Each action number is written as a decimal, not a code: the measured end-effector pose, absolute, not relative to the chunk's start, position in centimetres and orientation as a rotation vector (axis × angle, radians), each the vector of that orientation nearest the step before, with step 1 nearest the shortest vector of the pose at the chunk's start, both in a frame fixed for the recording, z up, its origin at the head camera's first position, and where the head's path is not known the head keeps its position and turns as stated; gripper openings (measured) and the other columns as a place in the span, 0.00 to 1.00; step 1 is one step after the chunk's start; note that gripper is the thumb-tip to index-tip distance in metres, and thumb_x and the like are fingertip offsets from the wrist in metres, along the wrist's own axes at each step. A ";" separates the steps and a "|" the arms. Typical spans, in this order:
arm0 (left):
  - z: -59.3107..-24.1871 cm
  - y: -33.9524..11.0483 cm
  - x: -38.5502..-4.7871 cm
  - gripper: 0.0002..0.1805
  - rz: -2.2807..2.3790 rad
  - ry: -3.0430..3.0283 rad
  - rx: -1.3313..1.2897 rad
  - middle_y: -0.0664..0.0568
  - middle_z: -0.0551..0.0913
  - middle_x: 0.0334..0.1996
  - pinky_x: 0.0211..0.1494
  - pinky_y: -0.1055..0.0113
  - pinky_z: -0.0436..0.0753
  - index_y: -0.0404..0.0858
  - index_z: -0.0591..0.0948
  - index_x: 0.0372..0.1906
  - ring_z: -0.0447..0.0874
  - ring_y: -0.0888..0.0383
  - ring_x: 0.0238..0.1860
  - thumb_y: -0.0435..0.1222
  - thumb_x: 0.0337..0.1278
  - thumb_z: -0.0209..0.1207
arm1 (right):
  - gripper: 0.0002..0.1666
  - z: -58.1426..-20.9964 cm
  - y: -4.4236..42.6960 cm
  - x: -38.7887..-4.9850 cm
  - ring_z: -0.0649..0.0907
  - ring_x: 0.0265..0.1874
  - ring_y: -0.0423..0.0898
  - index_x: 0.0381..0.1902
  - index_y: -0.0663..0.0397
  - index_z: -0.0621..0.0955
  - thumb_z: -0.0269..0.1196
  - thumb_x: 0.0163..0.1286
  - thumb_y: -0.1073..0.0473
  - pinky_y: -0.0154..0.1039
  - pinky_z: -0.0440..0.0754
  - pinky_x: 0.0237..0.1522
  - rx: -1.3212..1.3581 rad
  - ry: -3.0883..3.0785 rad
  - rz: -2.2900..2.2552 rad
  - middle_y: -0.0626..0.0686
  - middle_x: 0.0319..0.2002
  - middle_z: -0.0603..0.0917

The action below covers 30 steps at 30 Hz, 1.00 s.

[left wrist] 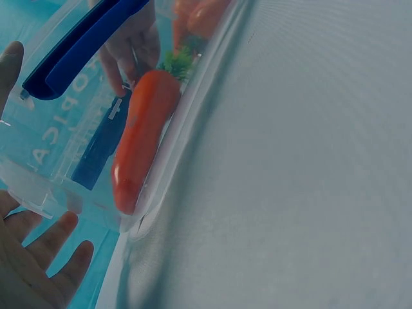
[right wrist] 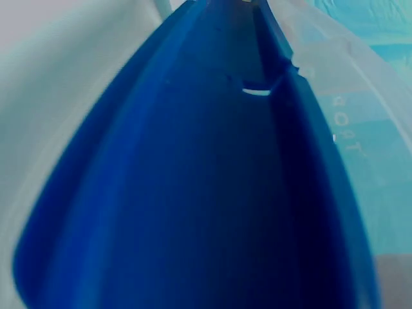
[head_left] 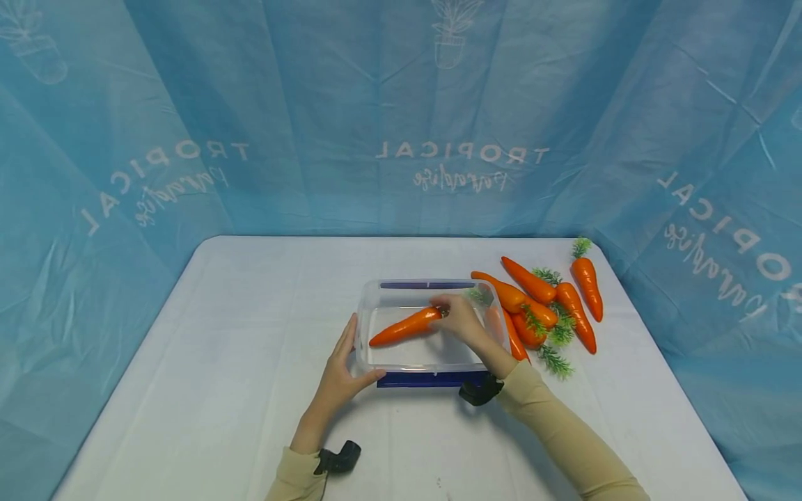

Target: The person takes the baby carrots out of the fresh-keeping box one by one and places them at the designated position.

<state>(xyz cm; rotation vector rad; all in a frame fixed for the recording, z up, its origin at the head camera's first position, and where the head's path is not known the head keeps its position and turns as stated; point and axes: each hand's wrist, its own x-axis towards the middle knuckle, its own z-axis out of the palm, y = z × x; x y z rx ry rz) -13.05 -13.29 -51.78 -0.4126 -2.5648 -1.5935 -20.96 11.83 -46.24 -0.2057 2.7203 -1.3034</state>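
Note:
A clear plastic container with blue latches stands in the middle of the table without a lid on top. Inside it lies an orange carrot, its tip toward the left. My right hand reaches into the container and pinches this carrot at its leafy end; the fingertips are partly hidden. My left hand rests against the container's left end, fingers straight along the wall and thumb at the near corner. In the right wrist view, a blue latch fills most of the picture and hides the hand.
To the right of the container lies a loose pile of carrots with green tops, some partly seen through its clear wall. One more carrot lies near the table's far right corner. Blue printed curtains surround the white table.

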 end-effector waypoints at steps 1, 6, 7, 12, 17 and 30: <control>-51.8 -13.3 -13.1 0.59 -1.592 -2.564 -0.413 0.52 0.49 0.77 0.72 0.47 0.64 0.52 0.48 0.76 0.54 0.48 0.75 0.45 0.41 0.73 | 0.27 -46.3 11.9 -21.0 0.82 0.43 0.55 0.52 0.69 0.80 0.70 0.51 0.71 0.47 0.83 0.51 -0.228 2.722 -1.295 0.64 0.49 0.84; -51.6 -13.3 -13.1 0.59 -1.616 -2.549 -0.420 0.51 0.50 0.77 0.72 0.45 0.64 0.51 0.48 0.76 0.53 0.47 0.75 0.44 0.40 0.73 | 0.28 -46.3 12.0 -21.0 0.82 0.38 0.53 0.50 0.71 0.80 0.71 0.47 0.72 0.44 0.84 0.45 -0.316 2.748 -1.216 0.65 0.46 0.84; -51.6 -13.3 -13.1 0.59 -1.616 -2.551 -0.421 0.51 0.49 0.77 0.72 0.45 0.63 0.51 0.48 0.76 0.53 0.47 0.75 0.44 0.40 0.73 | 0.28 -46.4 12.0 -21.0 0.82 0.37 0.52 0.50 0.71 0.81 0.71 0.46 0.72 0.43 0.84 0.44 -0.319 2.745 -1.198 0.65 0.46 0.85; -51.6 -13.3 -13.0 0.59 -1.608 -2.556 -0.427 0.51 0.50 0.77 0.71 0.44 0.64 0.50 0.48 0.76 0.54 0.46 0.75 0.44 0.40 0.73 | 0.28 -46.4 11.8 -20.8 0.82 0.35 0.50 0.49 0.70 0.81 0.71 0.47 0.72 0.43 0.85 0.46 -0.275 2.735 -1.114 0.64 0.45 0.85; -51.6 -13.3 -13.0 0.59 -1.604 -2.557 -0.425 0.52 0.50 0.77 0.71 0.45 0.66 0.50 0.48 0.76 0.54 0.48 0.75 0.44 0.40 0.73 | 0.28 -46.2 11.7 -20.7 0.83 0.37 0.51 0.48 0.70 0.82 0.73 0.45 0.70 0.45 0.84 0.49 -0.198 2.734 -1.046 0.63 0.44 0.86; -51.6 -13.3 -13.1 0.59 -1.609 -2.556 -0.426 0.52 0.50 0.77 0.70 0.47 0.68 0.50 0.47 0.76 0.54 0.49 0.75 0.43 0.40 0.73 | 0.28 -46.2 11.7 -20.4 0.81 0.38 0.49 0.46 0.67 0.83 0.74 0.41 0.71 0.46 0.82 0.53 -0.181 2.740 -0.979 0.60 0.42 0.87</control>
